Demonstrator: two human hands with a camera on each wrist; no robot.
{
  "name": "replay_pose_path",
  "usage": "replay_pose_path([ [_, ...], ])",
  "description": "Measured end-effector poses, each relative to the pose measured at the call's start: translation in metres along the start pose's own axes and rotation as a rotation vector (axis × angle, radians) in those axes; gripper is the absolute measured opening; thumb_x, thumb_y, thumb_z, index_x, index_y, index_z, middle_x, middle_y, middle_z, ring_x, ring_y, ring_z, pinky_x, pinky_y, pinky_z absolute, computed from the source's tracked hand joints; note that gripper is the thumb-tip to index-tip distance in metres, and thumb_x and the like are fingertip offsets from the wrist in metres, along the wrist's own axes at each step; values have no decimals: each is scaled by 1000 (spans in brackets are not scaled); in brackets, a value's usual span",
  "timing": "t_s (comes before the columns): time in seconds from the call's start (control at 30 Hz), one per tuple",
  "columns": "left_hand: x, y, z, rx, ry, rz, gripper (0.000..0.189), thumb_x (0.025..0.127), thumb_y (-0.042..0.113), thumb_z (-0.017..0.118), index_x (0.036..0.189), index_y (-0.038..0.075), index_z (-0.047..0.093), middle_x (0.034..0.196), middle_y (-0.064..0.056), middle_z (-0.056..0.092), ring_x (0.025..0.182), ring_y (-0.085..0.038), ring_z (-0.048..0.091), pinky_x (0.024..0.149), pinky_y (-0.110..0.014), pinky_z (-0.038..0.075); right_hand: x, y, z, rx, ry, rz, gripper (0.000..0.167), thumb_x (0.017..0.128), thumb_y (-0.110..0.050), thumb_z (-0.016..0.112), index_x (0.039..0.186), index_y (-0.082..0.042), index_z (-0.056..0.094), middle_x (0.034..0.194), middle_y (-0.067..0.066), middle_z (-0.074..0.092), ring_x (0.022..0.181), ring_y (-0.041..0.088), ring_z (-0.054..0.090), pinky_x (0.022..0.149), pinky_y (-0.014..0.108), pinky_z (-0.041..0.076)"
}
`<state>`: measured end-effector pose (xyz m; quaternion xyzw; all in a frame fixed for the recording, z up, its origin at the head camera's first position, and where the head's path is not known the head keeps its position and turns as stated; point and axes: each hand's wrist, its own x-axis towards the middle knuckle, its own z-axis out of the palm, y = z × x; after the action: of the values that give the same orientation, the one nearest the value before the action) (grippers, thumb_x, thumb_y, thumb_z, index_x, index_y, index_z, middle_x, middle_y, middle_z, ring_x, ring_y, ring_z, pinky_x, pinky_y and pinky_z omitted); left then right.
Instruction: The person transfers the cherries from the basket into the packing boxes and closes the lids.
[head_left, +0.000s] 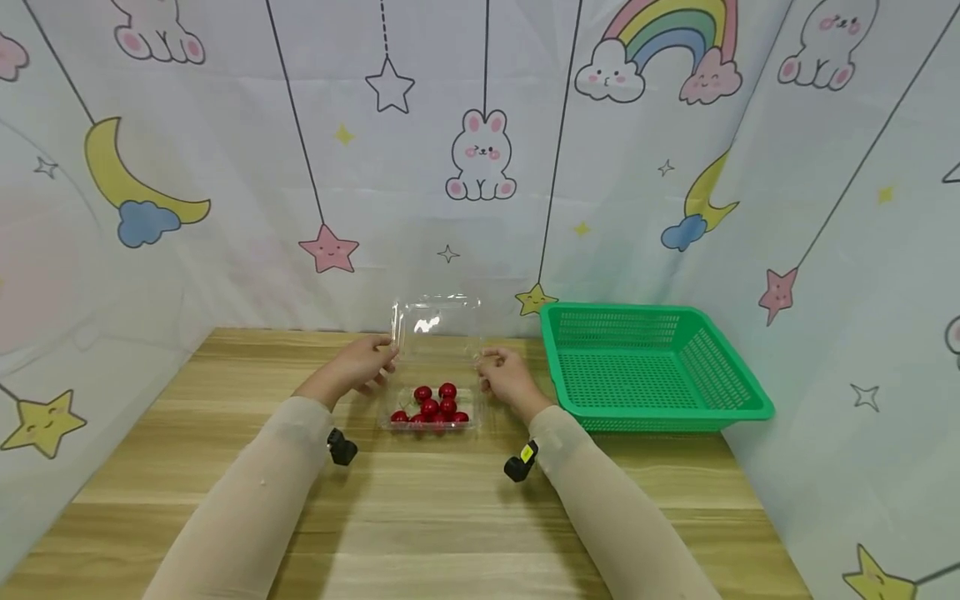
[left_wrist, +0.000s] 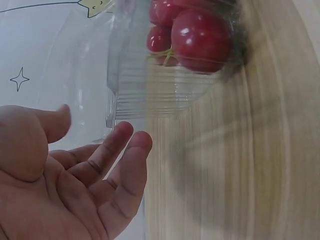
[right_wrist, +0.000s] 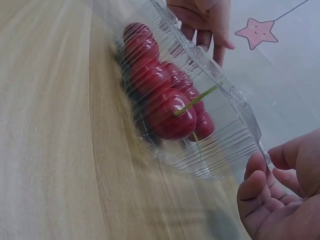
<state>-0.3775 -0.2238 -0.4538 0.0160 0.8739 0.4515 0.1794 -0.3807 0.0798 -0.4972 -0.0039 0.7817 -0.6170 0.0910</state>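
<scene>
A clear plastic clamshell box [head_left: 387, 421] stands on the table with its lid [head_left: 450, 337] raised at the back. Several dark red cherries [head_left: 430, 407], some with green stems, lie in its base. My left hand [head_left: 362, 364] is at the left side of the lid; in the left wrist view its fingers [left_wrist: 127, 172] are relaxed, with fingertips right at the box's corner and the thumb apart. On the other side, my right hand [head_left: 512, 379] pinches the box's edge near the hinge between thumb and curled fingers [right_wrist: 252, 187].
A green perforated plastic basket [head_left: 551, 358] stands right of the box, beside my right hand. Behind the wooden table [head_left: 420, 517] hangs a white cloth [head_left: 405, 208] printed with stars, moons and rabbits. A small black camera [head_left: 342, 447] sits on each wrist.
</scene>
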Motion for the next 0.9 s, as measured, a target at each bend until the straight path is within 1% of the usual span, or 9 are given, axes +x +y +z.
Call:
replay_pose_path([
  [0.13,-5,2,-5,-44,-36,14,77,123,58,31,180,7,23,157,-34,58,116,-42,74,87,-51,68,1,2,-1,18,16,-18,36,112,-8,68,147,0,66,93,9,67,67,13,63,58,23,54],
  [0.23,-9,3,-9,-69,-62,19,87,119,70,20,179,8,27,158,-35,55,112,-43,74,83,-51,68,1,2,-1,34,39,-29,31,112,-5,68,142,1,67,92,8,65,67,13,63,58,23,55],
  [0.33,-11,2,-13,-75,-86,23,100,112,81,11,176,7,33,158,-35,53,115,-47,74,83,-53,69,2,5,-1,46,60,-45,29,112,-4,68,140,2,67,93,9,65,66,13,64,58,23,56],
  [0.47,-14,2,-19,-85,-126,14,113,105,90,7,175,6,36,159,-34,51,124,-52,71,87,-57,69,3,8,0,66,80,-65,28,111,-2,68,139,5,66,104,17,72,66,13,64,59,24,57],
  [0.6,-16,3,-24,-86,-162,1,114,104,94,14,176,8,36,163,-35,48,134,-54,64,91,-60,69,4,8,0,73,117,-83,21,111,-1,68,132,3,68,113,21,75,68,14,65,59,24,58],
  [0.67,-18,4,-26,-81,-183,-5,112,104,95,19,177,10,35,165,-35,47,137,-54,62,94,-62,68,4,8,1,68,140,-84,16,111,-1,69,127,0,69,113,19,75,68,14,65,59,24,58],
  [0.73,-18,4,-27,-79,-201,-13,110,105,94,26,178,14,34,166,-33,48,138,-53,63,95,-63,68,4,8,1,65,161,-84,14,110,-1,70,124,-1,69,112,17,75,68,14,65,59,23,58],
  [0.83,-20,5,-28,-88,-222,-22,101,108,88,39,180,18,31,166,-30,51,138,-50,66,98,-64,67,4,8,0,73,189,-82,13,110,0,69,124,0,68,112,16,73,68,13,64,59,22,57],
  [0.9,-21,5,-28,-84,-237,-19,95,110,80,46,180,18,29,167,-29,53,138,-49,68,98,-63,67,4,8,1,101,203,-79,17,112,-1,65,128,3,69,116,20,74,69,13,64,59,22,57],
])
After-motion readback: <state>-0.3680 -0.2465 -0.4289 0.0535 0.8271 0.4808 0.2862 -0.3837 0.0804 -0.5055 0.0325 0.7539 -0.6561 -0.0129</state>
